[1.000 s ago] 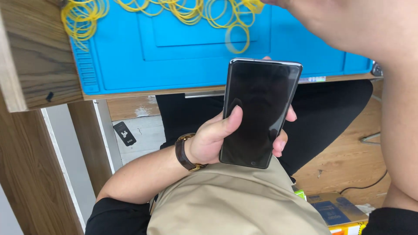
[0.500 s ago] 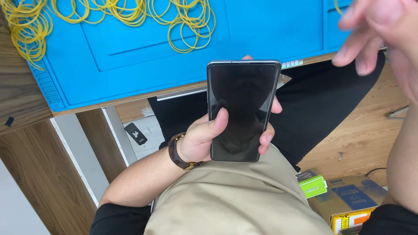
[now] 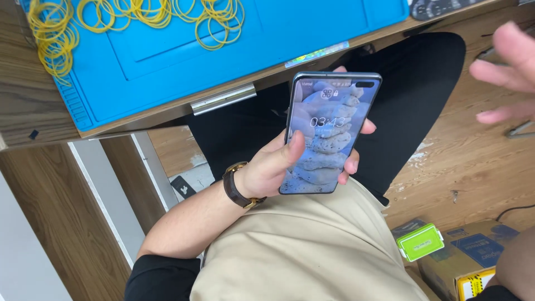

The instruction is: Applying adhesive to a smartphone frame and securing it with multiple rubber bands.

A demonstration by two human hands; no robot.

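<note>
My left hand (image 3: 273, 167) grips a smartphone (image 3: 329, 134) upright over my lap, thumb resting on its left side. The screen is lit and shows a picture of stacked pale stones. A brown-strapped watch (image 3: 237, 187) sits on that wrist. My right hand (image 3: 507, 72) hovers blurred at the right edge, fingers spread, holding nothing and apart from the phone. Several yellow rubber bands (image 3: 139, 17) lie on a blue mat (image 3: 267, 33) on the wooden desk (image 3: 33, 111) above.
A beige bag or garment (image 3: 301, 251) covers my lap over black trousers (image 3: 412, 89). On the wooden floor at lower right lie a green-lidded box (image 3: 421, 241) and a cardboard box (image 3: 479, 259). A cable (image 3: 512, 210) runs along the floor.
The phone's screen was dark and is now lit. My right hand has moved away to the right and lower. The view has shifted right, showing more floor.
</note>
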